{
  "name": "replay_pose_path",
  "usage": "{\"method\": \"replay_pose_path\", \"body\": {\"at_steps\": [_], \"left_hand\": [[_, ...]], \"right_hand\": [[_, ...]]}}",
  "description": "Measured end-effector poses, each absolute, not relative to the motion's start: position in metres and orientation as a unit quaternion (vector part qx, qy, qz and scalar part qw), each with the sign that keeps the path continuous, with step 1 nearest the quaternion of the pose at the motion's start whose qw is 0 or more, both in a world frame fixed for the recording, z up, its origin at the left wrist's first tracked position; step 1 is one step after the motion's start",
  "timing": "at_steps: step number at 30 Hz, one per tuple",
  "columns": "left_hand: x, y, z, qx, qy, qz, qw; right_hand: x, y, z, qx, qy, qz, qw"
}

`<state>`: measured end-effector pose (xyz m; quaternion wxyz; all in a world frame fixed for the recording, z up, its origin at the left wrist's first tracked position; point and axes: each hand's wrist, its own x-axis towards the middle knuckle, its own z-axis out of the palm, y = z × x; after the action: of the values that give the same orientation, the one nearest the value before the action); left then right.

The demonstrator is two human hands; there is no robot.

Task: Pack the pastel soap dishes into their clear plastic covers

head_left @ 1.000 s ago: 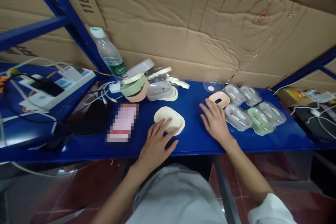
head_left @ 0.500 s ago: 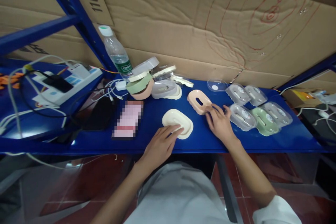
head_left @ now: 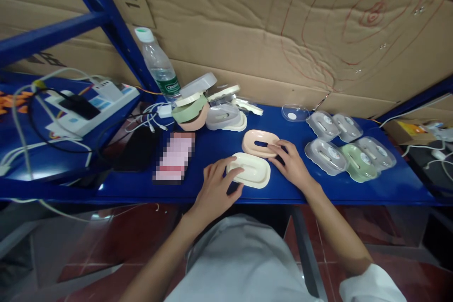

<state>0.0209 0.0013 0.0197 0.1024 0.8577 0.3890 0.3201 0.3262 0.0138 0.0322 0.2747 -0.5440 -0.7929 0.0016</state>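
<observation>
A cream oval soap dish (head_left: 253, 177) lies flat near the front edge of the blue table. My left hand (head_left: 217, 188) is at its left end, fingers spread and fingertips over the rim, thumb apart from it. Just behind, almost touching the cream piece, is a peach soap dish (head_left: 252, 139) with a slot in its middle. My right hand (head_left: 293, 165) has its fingers closed on the peach dish's right end; the exact grip is partly hidden.
On the right stand several clear-covered soap dishes (head_left: 325, 153) and a clear lid (head_left: 295, 112). Behind on the left are piled soap dish parts (head_left: 191, 112) and a water bottle (head_left: 159, 68). A phone (head_left: 175, 156), cables and a power strip (head_left: 99, 113) lie farther left.
The peach dish has moved left and toward me, turning to lie behind the cream dish, with my right hand on it. The cream dish has shifted slightly right; my left fingers have spread.
</observation>
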Motion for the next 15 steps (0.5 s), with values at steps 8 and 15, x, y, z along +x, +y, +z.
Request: {"method": "replay_pose_path", "body": {"at_steps": [8, 15], "left_hand": [[0.022, 0.001, 0.016, 0.858, 0.39, 0.323, 0.086], [0.018, 0.002, 0.017, 0.82, 0.38, 0.403, 0.143]], "right_hand": [[0.306, -0.013, 0.03, -0.511, -0.794, 0.002, 0.329], [0.3, -0.024, 0.032, -0.48, -0.827, 0.036, 0.29]]}}
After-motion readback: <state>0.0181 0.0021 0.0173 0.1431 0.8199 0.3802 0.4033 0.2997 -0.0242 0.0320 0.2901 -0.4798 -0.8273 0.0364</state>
